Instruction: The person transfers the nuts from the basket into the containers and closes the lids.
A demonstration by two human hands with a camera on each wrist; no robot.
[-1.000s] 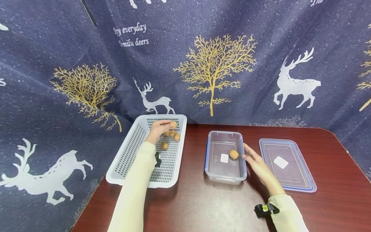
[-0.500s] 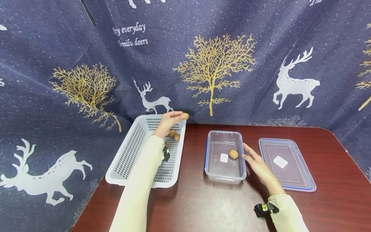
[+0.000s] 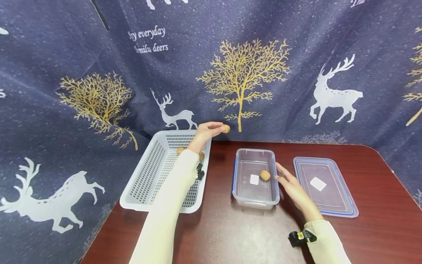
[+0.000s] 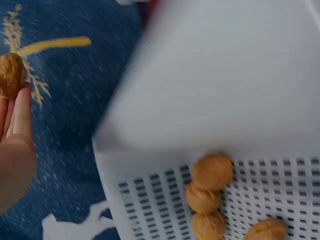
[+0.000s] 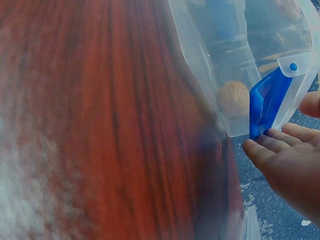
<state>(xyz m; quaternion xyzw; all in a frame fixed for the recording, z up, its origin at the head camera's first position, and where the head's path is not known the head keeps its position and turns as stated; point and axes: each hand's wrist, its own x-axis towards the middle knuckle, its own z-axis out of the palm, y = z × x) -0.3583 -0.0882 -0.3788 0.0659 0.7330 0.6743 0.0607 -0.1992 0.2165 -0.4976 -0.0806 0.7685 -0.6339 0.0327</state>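
Head view: left hand (image 3: 204, 134) pinches walnut (image 3: 226, 128) up high, at 2 o'clock from basket (image 3: 194, 209). Clear box (image 3: 255, 201) at 5 o'clock from walnut, second walnut (image 3: 265, 175) inside. Right hand (image 3: 295, 187) at box's 3 o'clock side. Lid (image 3: 333, 196) beyond.

Left wrist view: pinched walnut at 10 o'clock, four walnuts (image 4: 204, 199) in basket near 5 o'clock.

Right wrist view: hand at 4 o'clock, fingers loose, thumb apart, beside blue clip (image 5: 267, 102).

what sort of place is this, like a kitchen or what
Probably an indoor tabletop set up for recording, though the wider room is hidden: a deer-and-tree printed cloth hangs like a backdrop behind a reddish-brown table, and a small black wrist-worn device looks like a camera.
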